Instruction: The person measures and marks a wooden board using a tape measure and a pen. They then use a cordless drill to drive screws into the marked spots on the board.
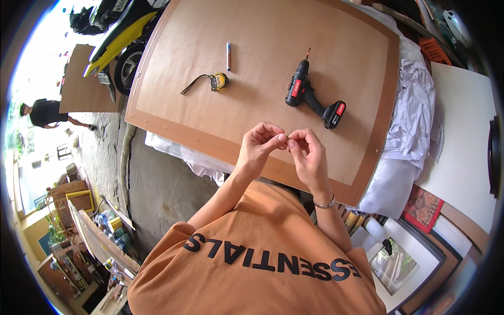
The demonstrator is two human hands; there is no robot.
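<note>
My left hand and my right hand meet above the near edge of a large brown wooden board. Thumb and forefinger are pinched on each, fingertips almost touching. Between them is something tiny and dark, too small to name. Farther off on the board lies a black and red cordless drill, a thin bit in its chuck pointing away from me. To its left rest a yellow and black tape measure with a dark strap and, just beyond, a white and blue marker pen.
Crumpled white plastic sheeting hangs along the board's right side. A yellow and black motorbike stands at the far left. Beyond it, a person in dark clothes is beside a brown panel. Framed pictures lean at the lower right.
</note>
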